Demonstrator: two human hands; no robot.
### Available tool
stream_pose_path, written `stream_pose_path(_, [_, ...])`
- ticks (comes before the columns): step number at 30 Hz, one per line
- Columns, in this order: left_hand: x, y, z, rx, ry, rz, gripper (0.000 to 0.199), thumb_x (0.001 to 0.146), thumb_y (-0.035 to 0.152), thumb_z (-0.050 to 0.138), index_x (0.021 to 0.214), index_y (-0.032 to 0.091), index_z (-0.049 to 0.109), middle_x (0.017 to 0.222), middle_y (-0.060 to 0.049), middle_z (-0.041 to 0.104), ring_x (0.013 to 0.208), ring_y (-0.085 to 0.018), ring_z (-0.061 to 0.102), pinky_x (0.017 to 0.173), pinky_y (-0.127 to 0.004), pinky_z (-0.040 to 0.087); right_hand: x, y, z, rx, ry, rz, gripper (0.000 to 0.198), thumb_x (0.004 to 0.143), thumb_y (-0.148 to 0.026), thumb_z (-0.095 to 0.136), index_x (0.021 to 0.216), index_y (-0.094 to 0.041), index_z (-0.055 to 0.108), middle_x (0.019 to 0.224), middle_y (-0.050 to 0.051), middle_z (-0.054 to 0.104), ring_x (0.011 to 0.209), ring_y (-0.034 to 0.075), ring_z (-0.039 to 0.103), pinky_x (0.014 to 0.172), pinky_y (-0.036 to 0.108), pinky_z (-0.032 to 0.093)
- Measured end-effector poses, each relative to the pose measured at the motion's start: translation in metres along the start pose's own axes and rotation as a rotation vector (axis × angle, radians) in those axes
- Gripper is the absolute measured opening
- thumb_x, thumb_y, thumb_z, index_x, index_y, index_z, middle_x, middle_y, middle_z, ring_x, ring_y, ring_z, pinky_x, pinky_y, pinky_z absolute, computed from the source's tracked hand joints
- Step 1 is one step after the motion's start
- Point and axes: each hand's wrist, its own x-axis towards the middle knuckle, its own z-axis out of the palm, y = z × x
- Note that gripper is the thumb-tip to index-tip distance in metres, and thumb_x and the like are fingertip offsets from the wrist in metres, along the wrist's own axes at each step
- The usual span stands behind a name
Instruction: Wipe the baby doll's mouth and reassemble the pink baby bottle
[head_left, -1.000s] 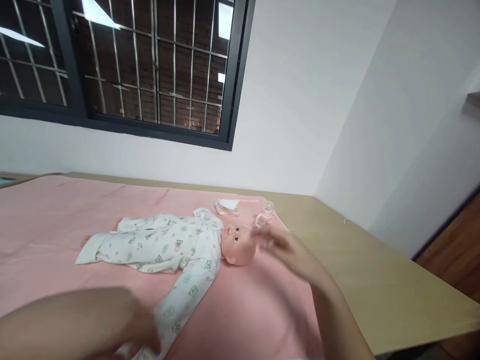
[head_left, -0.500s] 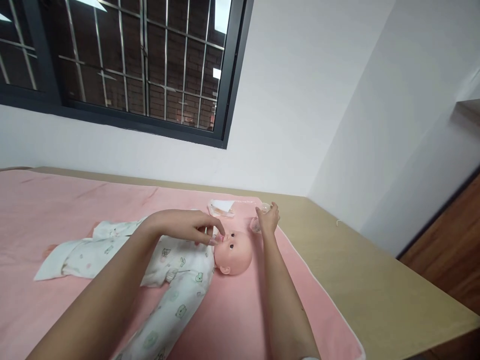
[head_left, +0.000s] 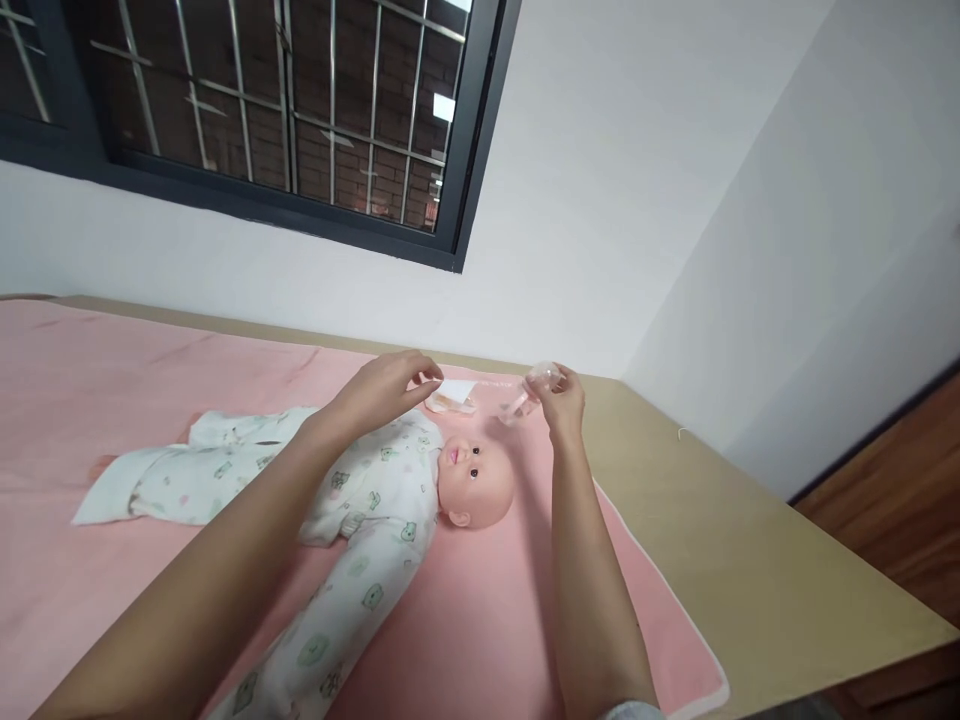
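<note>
A bald baby doll (head_left: 476, 483) in white printed clothes lies on its back, face up, with its head to the right. My left hand (head_left: 390, 385) hovers above the doll's chest, near its chin, fingers loosely curved with a gap between thumb and fingertips. I make out nothing in it. Beyond the doll's head, my right hand (head_left: 564, 402) is closed on a clear plastic piece with a rounded bulb end (head_left: 544, 376). Its narrower, pinkish part slants down to the left; its exact kind is unclear. My right fingers partly hide it.
A pink mat (head_left: 465, 610) with a white border lies under the doll, on a wooden surface (head_left: 697, 520). A small white packet (head_left: 454, 393) rests behind the doll's head, near the wall. Above is a dark-framed window (head_left: 300, 120) with metal bars.
My left hand has lifted away from the doll's mouth, up and to the left. My right hand has raised the clear plastic piece off the mat beside the doll's head.
</note>
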Motion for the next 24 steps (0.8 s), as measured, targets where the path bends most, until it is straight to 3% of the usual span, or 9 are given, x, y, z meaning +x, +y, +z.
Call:
stream_pose_path(3, [0.001,0.0,0.008,-0.113,0.001,0.021,0.032,0.092,0.041,0.053,0.109,0.019,0.067,0.117,-0.007,0.07,0.1,-0.024,0.065,0.085,-0.036,0.051,-0.014,-0.034,0.003,0.27,-0.136,-0.05,0.07,0.062,-0.043,0.082,0.122,-0.016,0.058,0.114,0.011,0.07,0.099,0.021,0.066,0.089,0.036,0.052])
stream_pose_path(5, [0.001,-0.001,0.01,-0.179,0.02,-0.003,0.038,0.086,0.044,0.062,0.115,0.02,0.065,0.121,-0.007,0.069,0.108,-0.025,0.064,0.089,-0.037,0.051,-0.028,-0.056,0.008,0.339,-0.233,-0.081,0.071,0.06,-0.046,0.085,0.119,-0.018,0.059,0.113,0.01,0.071,0.1,0.022,0.067,0.091,0.037,0.053])
stream_pose_path(9, [-0.001,0.001,0.007,-0.258,0.069,-0.101,0.051,0.073,0.046,0.075,0.114,0.02,0.063,0.118,-0.008,0.068,0.112,-0.028,0.063,0.091,-0.039,0.051,-0.061,-0.089,0.02,0.361,-0.366,-0.151,0.067,0.059,-0.045,0.087,0.115,-0.02,0.06,0.114,0.009,0.07,0.102,0.021,0.067,0.094,0.038,0.053])
stream_pose_path(14, [-0.005,0.011,0.005,-0.443,-0.033,-0.129,0.062,0.064,0.036,0.079,0.119,0.021,0.054,0.119,-0.007,0.068,0.108,-0.029,0.066,0.084,-0.036,0.053,-0.094,-0.109,0.033,0.319,-0.453,-0.196,0.062,0.063,-0.047,0.086,0.114,-0.022,0.061,0.114,0.007,0.069,0.105,0.022,0.065,0.089,0.037,0.056])
stream_pose_path(17, [-0.005,0.015,0.007,-0.508,-0.032,-0.164,0.07,0.059,0.029,0.08,0.121,0.019,0.049,0.119,-0.008,0.068,0.103,-0.029,0.068,0.078,-0.034,0.054,-0.104,-0.114,0.037,0.333,-0.483,-0.19,0.059,0.065,-0.046,0.085,0.114,-0.023,0.06,0.115,0.007,0.069,0.108,0.022,0.064,0.087,0.036,0.057])
stream_pose_path(24, [-0.002,0.014,0.014,-0.468,-0.011,-0.126,0.033,0.063,0.024,0.071,0.094,0.02,0.06,0.089,-0.001,0.071,0.083,-0.024,0.068,0.063,-0.028,0.049,-0.099,-0.111,0.035,0.408,-0.599,-0.131,0.063,0.062,-0.047,0.089,0.111,-0.023,0.058,0.111,0.007,0.069,0.107,0.022,0.066,0.096,0.039,0.055])
